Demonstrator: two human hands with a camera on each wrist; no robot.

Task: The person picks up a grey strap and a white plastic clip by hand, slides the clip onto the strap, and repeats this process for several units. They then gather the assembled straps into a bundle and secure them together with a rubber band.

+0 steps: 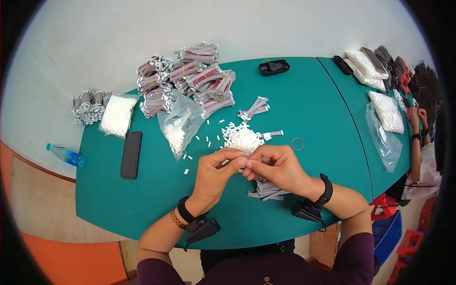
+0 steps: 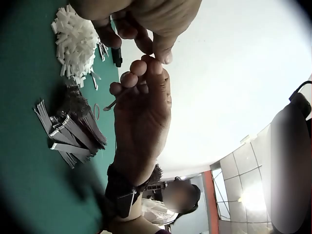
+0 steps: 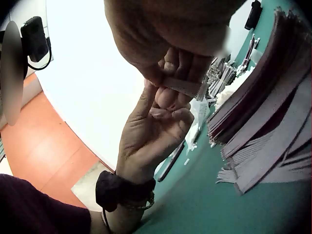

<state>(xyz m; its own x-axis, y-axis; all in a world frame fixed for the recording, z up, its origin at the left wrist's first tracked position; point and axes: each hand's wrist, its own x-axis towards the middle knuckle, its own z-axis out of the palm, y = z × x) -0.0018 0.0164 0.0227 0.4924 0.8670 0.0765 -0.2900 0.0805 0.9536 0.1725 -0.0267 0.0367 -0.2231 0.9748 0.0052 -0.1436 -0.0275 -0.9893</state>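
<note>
My left hand [image 1: 212, 175] and right hand [image 1: 281, 167] meet fingertip to fingertip over the table, thumbs and index fingers pinching. A short, flat grey ribbon cable [image 3: 184, 87] runs from the pinch across the fingers in the right wrist view. Its other end pokes out beneath the right hand's curled fingers in the left wrist view. Whatever lies right between the fingertips is hidden. Just beyond the hands is a heap of small white plastic pieces [image 1: 241, 137]. Under the right hand lies a pile of grey ribbon cables [image 1: 268, 190].
Bundled ribbon cables [image 1: 204, 78] are stacked at the back left, near an opened plastic bag [image 1: 178, 126] of white pieces. A full bag [image 1: 118, 115], a phone [image 1: 131, 155], a rubber band [image 1: 297, 144] and a black case [image 1: 274, 67] lie around. Another person's hands [image 1: 417, 116] work far right.
</note>
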